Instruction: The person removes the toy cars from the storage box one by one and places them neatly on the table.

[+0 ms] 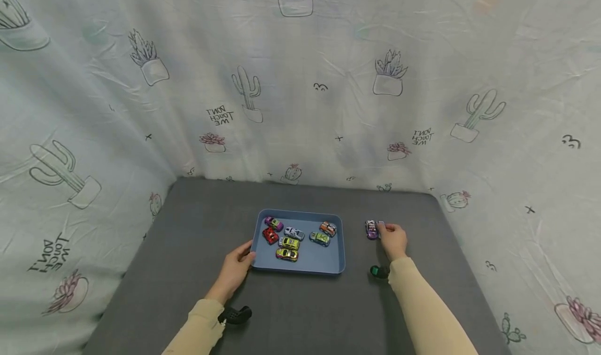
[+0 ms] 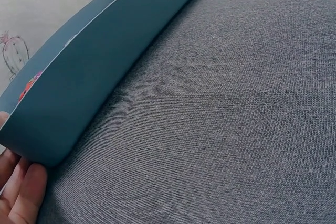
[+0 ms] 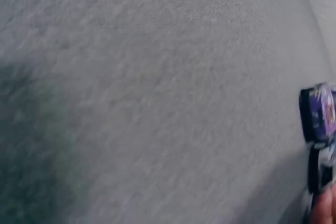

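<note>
While a pale, cactus-printed curtain [image 1: 319, 109] hangs behind everything, a dark grey counter [image 1: 305, 313] carries a shallow blue tray [image 1: 331, 261]. At the tray's left end, by the near corner, the left hand [image 1: 235, 271] pinches the wall. Out to the right, apart from the tray, the right hand [image 1: 394, 240] has its fingers curled on a pale toy car [image 1: 380, 222], partly hidden, just beside a purple toy car [image 1: 371, 230] on the counter. Seven other toy cars [image 1: 288, 243] lie inside the tray, mostly leftward.
</note>
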